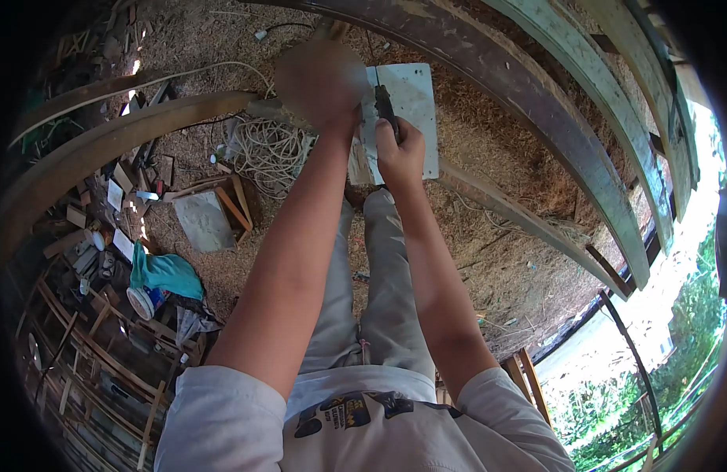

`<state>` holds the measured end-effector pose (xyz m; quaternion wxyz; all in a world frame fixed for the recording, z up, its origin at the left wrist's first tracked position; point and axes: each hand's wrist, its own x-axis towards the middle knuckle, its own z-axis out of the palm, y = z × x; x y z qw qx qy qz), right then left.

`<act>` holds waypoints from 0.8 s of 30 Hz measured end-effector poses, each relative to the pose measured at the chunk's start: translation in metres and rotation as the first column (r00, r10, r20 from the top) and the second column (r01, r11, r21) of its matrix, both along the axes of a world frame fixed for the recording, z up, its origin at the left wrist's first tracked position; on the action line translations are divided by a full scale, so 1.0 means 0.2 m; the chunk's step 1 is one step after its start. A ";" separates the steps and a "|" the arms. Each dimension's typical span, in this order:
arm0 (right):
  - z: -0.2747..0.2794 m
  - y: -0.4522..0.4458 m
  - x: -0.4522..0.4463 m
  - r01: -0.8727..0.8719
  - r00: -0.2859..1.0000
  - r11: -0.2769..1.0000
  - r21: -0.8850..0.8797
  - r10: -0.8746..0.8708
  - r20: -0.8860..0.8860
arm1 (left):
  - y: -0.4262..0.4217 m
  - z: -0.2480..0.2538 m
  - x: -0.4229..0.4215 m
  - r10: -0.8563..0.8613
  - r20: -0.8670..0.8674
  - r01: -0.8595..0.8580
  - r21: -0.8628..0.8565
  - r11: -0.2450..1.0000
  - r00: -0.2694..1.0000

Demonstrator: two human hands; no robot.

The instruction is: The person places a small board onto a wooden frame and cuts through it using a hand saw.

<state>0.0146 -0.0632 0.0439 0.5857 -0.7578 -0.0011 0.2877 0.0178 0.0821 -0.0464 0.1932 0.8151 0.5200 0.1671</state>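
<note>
My right hand point(400, 153) is closed around a dark-handled tool point(385, 106), its thumb lying along the handle. A thin dark line runs up from the tool's far end; I cannot make out the tool's exact kind. Beneath it is a pale flat board point(417, 118) with small holes near its edges. My left arm reaches forward to the left of the board. A blurred round patch covers most of my left hand point(332, 102), so its fingers and anything in them are hidden. A light wooden piece point(362, 167) shows beside the board's lower left edge.
Long curved-looking beams point(529, 86) cross the upper right. Another beam point(529, 224) slants below the board. Coiled rope point(273, 153) lies left of my arms on the shavings-covered ground. Farther left are a wooden box point(206, 216), a teal cloth point(167, 271) and scattered offcuts.
</note>
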 end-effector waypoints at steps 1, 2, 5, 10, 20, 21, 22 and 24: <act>0.00 0.00 0.00 -0.006 1.000 1.000 -0.005 0.006 0.010 | 0.00 0.00 0.01 0.002 0.003 -0.002 0.001 1.000 1.000; 0.00 0.00 0.01 -0.011 1.000 1.000 -0.011 0.011 0.020 | 0.01 0.00 0.02 0.019 -0.035 -0.020 -0.021 1.000 0.999; -0.04 -0.01 0.02 -0.008 1.000 1.000 -0.012 0.008 -0.012 | 0.01 -0.01 0.04 0.051 -0.061 -0.052 -0.023 0.998 0.997; -0.06 -0.03 0.00 -0.075 0.996 0.996 -0.037 0.076 0.041 | 0.00 0.01 0.02 0.061 -0.001 -0.061 -0.005 0.998 0.998; -0.03 -0.01 -0.01 -0.074 0.977 0.994 -0.081 0.089 0.193 | 0.00 -0.02 0.04 0.080 -0.079 -0.061 0.214 0.975 0.994; -0.02 -0.01 0.00 -0.074 0.978 0.994 -0.085 0.089 0.190 | 0.00 -0.02 0.04 0.077 -0.070 -0.061 0.205 0.977 0.995; -0.02 -0.01 0.00 -0.068 0.982 0.994 -0.081 0.082 0.172 | 0.00 -0.03 0.04 0.077 -0.074 -0.061 0.201 0.978 0.994; -0.01 -0.01 0.00 -0.069 0.986 0.994 -0.082 0.081 0.147 | 0.00 -0.03 0.04 0.084 -0.041 -0.073 0.225 0.972 0.996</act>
